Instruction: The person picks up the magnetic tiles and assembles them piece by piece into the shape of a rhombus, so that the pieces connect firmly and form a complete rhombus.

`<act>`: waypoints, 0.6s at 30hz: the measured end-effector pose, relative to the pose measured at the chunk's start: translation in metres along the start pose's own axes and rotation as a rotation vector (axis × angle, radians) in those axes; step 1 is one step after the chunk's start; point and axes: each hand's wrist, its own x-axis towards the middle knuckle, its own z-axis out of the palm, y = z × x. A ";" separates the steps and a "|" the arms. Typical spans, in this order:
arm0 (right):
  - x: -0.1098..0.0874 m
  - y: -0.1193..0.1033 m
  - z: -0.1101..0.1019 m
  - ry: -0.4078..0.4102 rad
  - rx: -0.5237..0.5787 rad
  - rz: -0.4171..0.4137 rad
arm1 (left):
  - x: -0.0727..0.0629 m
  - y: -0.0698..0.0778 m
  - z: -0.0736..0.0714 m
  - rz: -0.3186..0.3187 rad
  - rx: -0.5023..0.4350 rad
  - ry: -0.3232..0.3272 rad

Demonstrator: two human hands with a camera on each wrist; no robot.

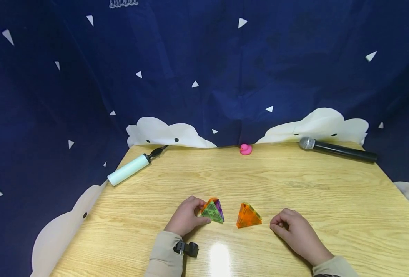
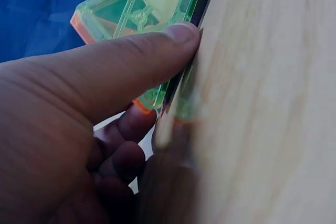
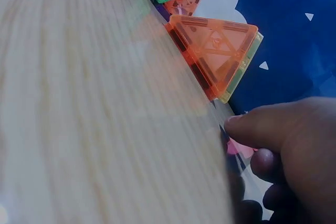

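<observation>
Two small pyramids of see-through magnetic tiles stand on the table. My left hand (image 1: pixel 187 217) grips the left one, a magnetic-tile pyramid (image 1: pixel 212 211) with green, orange and purple faces. In the left wrist view the thumb (image 2: pixel 157 51) lies along its green face, low by the tabletop, and other fingers curl behind. To its right, apart from both hands, is an orange pyramid (image 1: pixel 248 216) with a yellow-green edge. My right hand (image 1: pixel 296 232) rests on the table just right of that one, fingers loosely curled, holding nothing.
A pale blue hand pump (image 1: pixel 129 169) lies at the left edge of the wooden table (image 1: pixel 277 177). At the back sit a pink rubber duck (image 1: pixel 246 149) and, farther right, a black microphone (image 1: pixel 343 150). A dark blue curtain (image 1: pixel 218 57) hangs behind.
</observation>
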 end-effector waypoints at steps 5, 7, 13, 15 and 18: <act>-0.001 -0.001 0.001 0.019 0.005 -0.005 | 0.001 -0.002 0.000 0.004 -0.026 -0.006; -0.001 -0.001 0.001 0.023 0.010 -0.005 | 0.001 -0.002 0.000 0.017 -0.037 -0.004; 0.000 0.000 0.001 0.024 0.016 0.001 | 0.000 -0.003 0.001 0.091 -0.024 0.015; 0.000 0.001 0.002 0.025 0.017 0.002 | 0.000 -0.003 0.002 0.102 -0.019 0.022; -0.001 0.001 0.002 0.024 0.020 0.002 | 0.000 -0.003 0.002 0.099 -0.027 0.023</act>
